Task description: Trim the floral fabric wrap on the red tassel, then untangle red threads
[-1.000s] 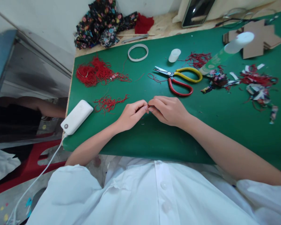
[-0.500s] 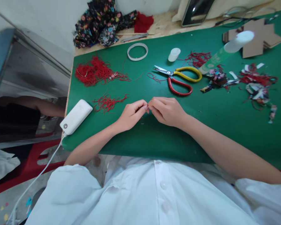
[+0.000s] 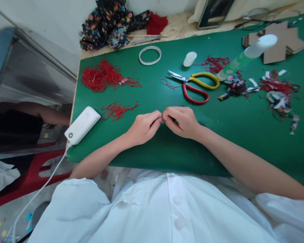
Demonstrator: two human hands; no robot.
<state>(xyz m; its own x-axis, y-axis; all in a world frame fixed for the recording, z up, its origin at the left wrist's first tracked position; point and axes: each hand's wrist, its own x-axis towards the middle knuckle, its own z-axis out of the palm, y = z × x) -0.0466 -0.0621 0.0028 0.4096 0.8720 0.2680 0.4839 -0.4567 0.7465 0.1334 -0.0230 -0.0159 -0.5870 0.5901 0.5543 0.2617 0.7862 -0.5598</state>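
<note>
My left hand [image 3: 143, 127] and my right hand [image 3: 180, 121] meet fingertip to fingertip over the green mat [image 3: 167, 148], pinching something very small between them; it is too small to name, possibly a red thread. A small bundle of red threads [image 3: 118, 110] lies just left of my left hand. A bigger heap of red threads [image 3: 102, 76] sits farther back on the left. Scissors [image 3: 195, 84] with one yellow and one red handle lie behind my right hand, blades pointing left.
A white power bank [image 3: 82, 125] with a cable rests at the mat's left edge. At the back lie a white ring [image 3: 150, 55], a white cap [image 3: 189, 59], a green tube [image 3: 245, 56], cardboard pieces [image 3: 283, 40], floral fabric [image 3: 111, 23]. Thread and fabric scraps [image 3: 276, 91] litter the right.
Both hands have shifted slightly nearer to me and curled tighter, fingertips still pressed together. Everything on the mat stays where it was.
</note>
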